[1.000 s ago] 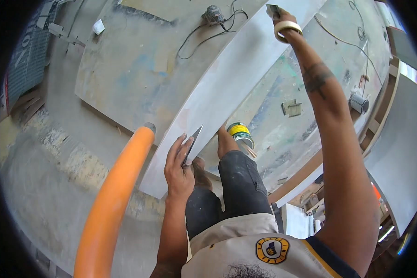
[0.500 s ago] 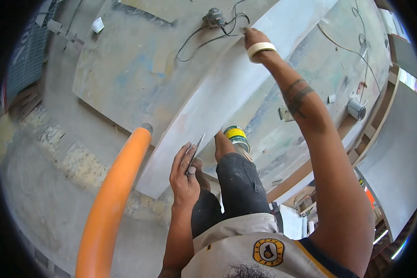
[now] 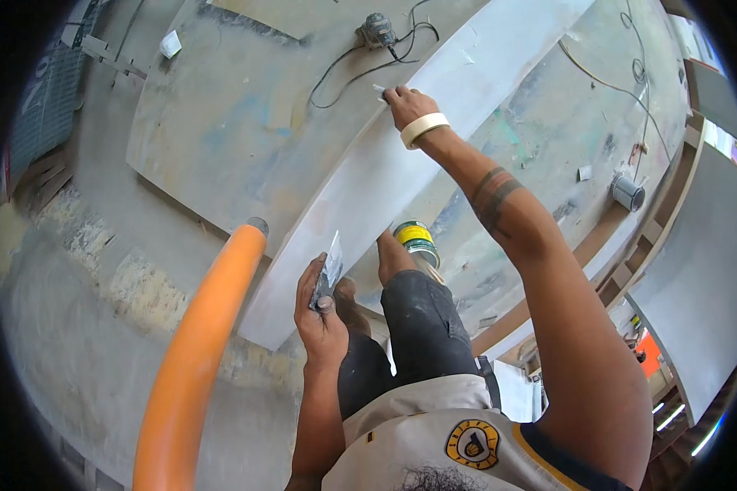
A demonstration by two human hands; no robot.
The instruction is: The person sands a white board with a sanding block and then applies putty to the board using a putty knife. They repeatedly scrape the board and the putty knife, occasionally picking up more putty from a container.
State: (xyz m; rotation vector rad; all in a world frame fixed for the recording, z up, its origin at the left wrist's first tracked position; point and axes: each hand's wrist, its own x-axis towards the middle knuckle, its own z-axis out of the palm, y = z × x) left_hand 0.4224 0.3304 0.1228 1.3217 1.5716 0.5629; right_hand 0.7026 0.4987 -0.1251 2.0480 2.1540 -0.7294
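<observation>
My left hand (image 3: pixel 323 323) is closed around a putty knife (image 3: pixel 332 266), whose thin blade points up and carries grey smears. It hovers over the near end of a long, pale, smooth panel (image 3: pixel 368 188). At the panel's left edge, farther up, my right hand (image 3: pixel 412 106) grips a small flat tool (image 3: pixel 378 87); only its pale tip sticks out past the fingers, so its exact kind is hidden. Around my right wrist sits a roll of masking tape (image 3: pixel 425 129). A green and yellow tin (image 3: pixel 416 236) stands beside my leg, to the right of the panel.
A thick orange hose (image 3: pixel 201 352) rises on the left, its end near the worktop's edge. A power tool (image 3: pixel 377 31) with a looped cord lies on the stained worktop (image 3: pixel 213 123). At the right are a grey can (image 3: pixel 628 193), a thin cable and a curved panel (image 3: pixel 700 278).
My right hand has come left and nearer along the panel, to its left edge. My left hand has turned the putty knife so that its smeared face shows.
</observation>
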